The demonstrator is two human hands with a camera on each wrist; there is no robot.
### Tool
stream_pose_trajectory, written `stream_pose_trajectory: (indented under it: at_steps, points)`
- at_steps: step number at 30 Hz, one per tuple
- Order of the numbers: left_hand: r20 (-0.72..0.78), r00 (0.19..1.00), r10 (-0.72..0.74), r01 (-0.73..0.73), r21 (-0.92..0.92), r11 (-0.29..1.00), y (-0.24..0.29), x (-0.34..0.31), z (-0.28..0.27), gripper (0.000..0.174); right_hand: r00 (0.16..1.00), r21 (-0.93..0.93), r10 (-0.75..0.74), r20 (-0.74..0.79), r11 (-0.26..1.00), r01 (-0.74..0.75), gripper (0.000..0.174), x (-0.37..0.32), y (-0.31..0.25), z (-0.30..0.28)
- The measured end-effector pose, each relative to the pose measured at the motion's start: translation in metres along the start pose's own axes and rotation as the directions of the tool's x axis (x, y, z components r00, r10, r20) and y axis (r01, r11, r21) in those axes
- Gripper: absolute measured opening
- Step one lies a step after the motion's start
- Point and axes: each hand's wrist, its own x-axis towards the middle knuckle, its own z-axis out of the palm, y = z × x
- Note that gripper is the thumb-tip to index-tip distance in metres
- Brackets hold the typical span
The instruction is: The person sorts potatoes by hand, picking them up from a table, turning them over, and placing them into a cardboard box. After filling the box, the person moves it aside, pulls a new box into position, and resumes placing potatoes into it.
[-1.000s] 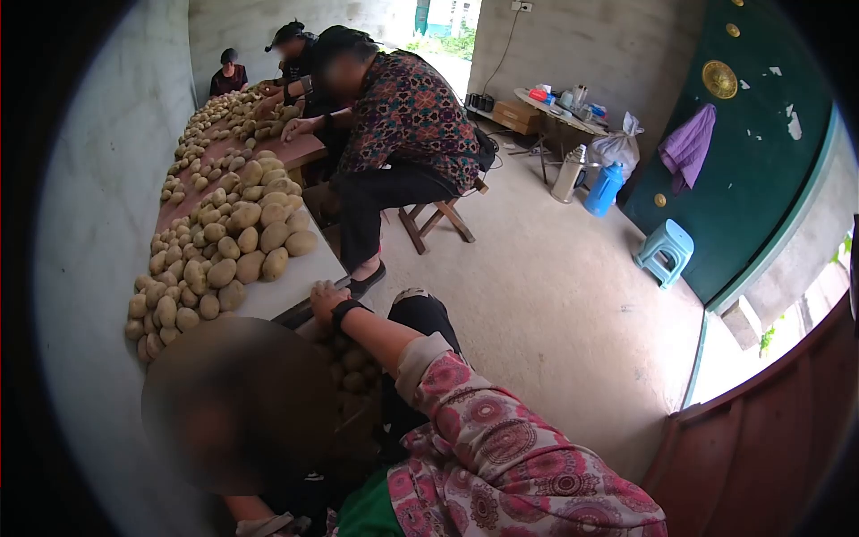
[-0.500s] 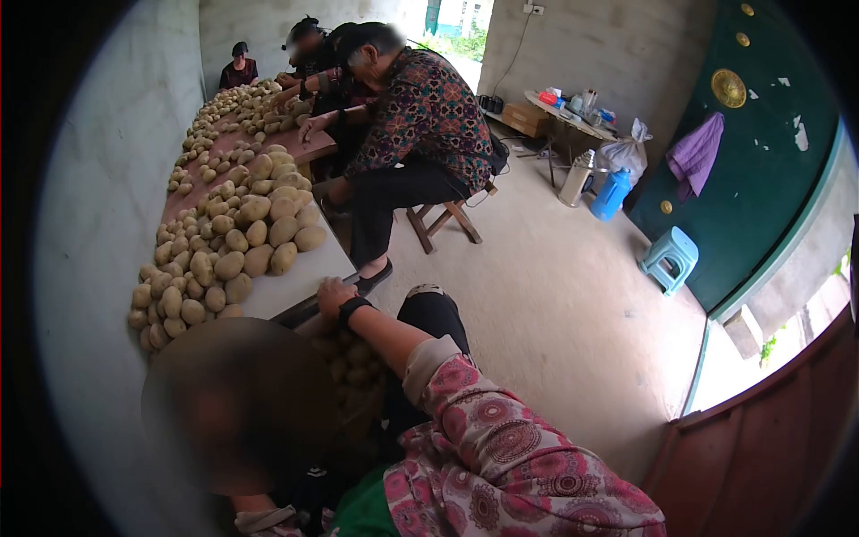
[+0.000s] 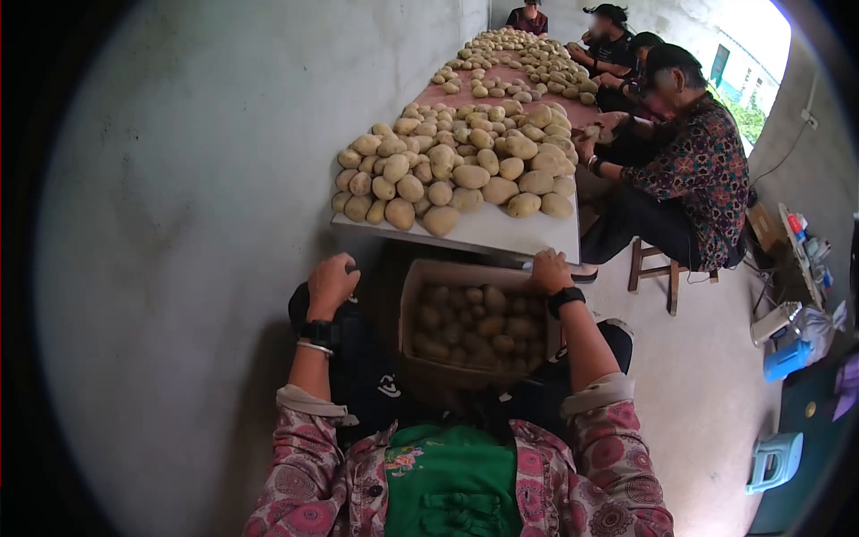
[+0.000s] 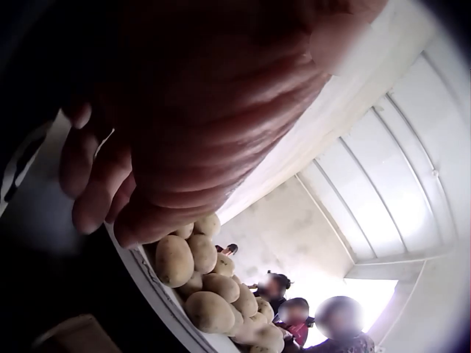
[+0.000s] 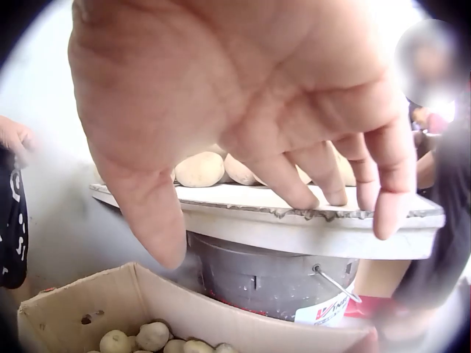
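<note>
In the head view my left hand [image 3: 332, 285] hovers by my left knee beside the wall, its fingers loosely bent and holding nothing. My right hand [image 3: 549, 271] is at the near right edge of the table [image 3: 510, 234], fingertips right at the rim in the right wrist view, thumb hanging apart from them. Between my legs stands an open cardboard box [image 3: 408, 313] with many small potatoes [image 3: 479, 327] inside. A large heap of potatoes [image 3: 447, 166] covers the near end of the table.
Beneath the table edge stands a dark bucket [image 5: 254, 272] with a wire handle. A person in a patterned shirt [image 3: 707, 152] sits on a wooden stool [image 3: 658, 273] at the table's right side, others beyond. Blue thermos [image 3: 787, 360] and plastic stool [image 3: 775, 461] stand at right.
The head view has swung left, so the box and my left hand now show. My right hand stays near the table edge. The person in the patterned shirt has brought both hands together.
</note>
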Motion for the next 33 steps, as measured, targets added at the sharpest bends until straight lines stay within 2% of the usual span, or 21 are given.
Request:
stream_pose_trajectory:
  at_steps: [2, 3, 4, 6, 8, 10, 12, 14, 16, 18, 22, 27, 30, 32, 33]
  points:
    - [0.280, 0.954, -0.102, 0.175, -0.249, 0.953, -0.015, 0.003, 0.009, 0.025, 0.999, -0.020, -0.020, -0.032, 1.000, 0.019, 0.049, -0.002, -0.002, -0.007]
    - [0.314, 0.947, -0.073, 0.173, -0.304, 0.937, -0.029, 0.007, 0.020, 0.025, 0.998, -0.047, -0.018, -0.068, 0.999, 0.014, 0.048, 0.013, 0.007, 0.019]
    - [0.362, 0.931, -0.047, 0.186, -0.359, 0.915, -0.041, 0.005, 0.032, 0.024, 0.997, -0.027, -0.008, -0.074, 1.000, 0.006, 0.045, 0.003, 0.002, 0.003]
    - [0.375, 0.927, -0.011, 0.195, -0.459, 0.867, -0.046, 0.001, 0.042, 0.025, 0.996, 0.014, -0.007, -0.090, 1.000, 0.009, 0.045, 0.002, 0.007, 0.004]
    - [0.361, 0.932, 0.041, 0.175, -0.546, 0.820, -0.048, 0.019, 0.037, 0.025, 0.998, 0.032, -0.058, -0.001, 0.998, 0.058, 0.056, 0.003, 0.007, -0.002]
    - [0.402, 0.914, 0.048, 0.274, -0.701, 0.658, -0.046, 0.026, 0.039, 0.026, 0.999, 0.048, -0.051, -0.014, 0.997, 0.052, 0.057, 0.000, 0.009, -0.007]
    - [0.411, 0.909, 0.071, 0.271, -0.709, 0.651, -0.038, 0.035, 0.023, 0.027, 0.998, 0.064, -0.055, -0.015, 0.996, 0.055, 0.058, -0.005, 0.010, -0.007]
    - [0.454, 0.890, 0.034, 0.360, -0.747, 0.559, -0.035, 0.045, 0.015, 0.027, 0.994, 0.081, -0.086, -0.065, 0.992, 0.091, 0.057, -0.004, 0.012, -0.005]
    - [0.470, 0.878, 0.086, 0.361, -0.771, 0.525, -0.034, 0.054, 0.016, 0.027, 0.997, 0.072, -0.066, -0.049, 0.995, 0.069, 0.057, -0.007, 0.012, -0.007]
    - [0.490, 0.869, 0.071, 0.409, -0.791, 0.454, -0.033, 0.067, 0.013, 0.025, 0.998, 0.057, -0.060, -0.018, 0.997, 0.061, 0.055, -0.002, 0.007, -0.009]
    - [0.495, 0.863, 0.106, 0.448, -0.844, 0.295, -0.025, 0.085, 0.009, 0.024, 0.993, 0.020, -0.116, -0.017, 0.993, 0.116, 0.050, 0.002, 0.008, -0.010]
    - [0.498, 0.849, 0.175, 0.446, -0.854, 0.266, -0.034, 0.104, 0.023, 0.023, 0.992, -0.049, -0.113, 0.063, 0.992, 0.116, 0.051, 0.004, 0.000, -0.020]
    - [0.499, 0.858, 0.117, 0.450, -0.843, 0.296, -0.056, 0.114, 0.037, 0.021, 0.991, -0.078, -0.118, 0.070, 0.989, 0.123, 0.050, 0.007, -0.003, -0.018]
    - [0.372, 0.928, -0.034, 0.371, -0.907, 0.201, -0.064, 0.118, 0.046, 0.017, 0.989, -0.105, -0.126, 0.076, 0.985, 0.134, 0.050, 0.004, -0.004, -0.015]
    - [0.354, 0.933, -0.062, 0.355, -0.935, 0.007, -0.063, 0.122, 0.042, 0.013, 0.992, -0.092, -0.118, 0.049, 0.988, 0.122, 0.051, 0.001, -0.007, -0.016]
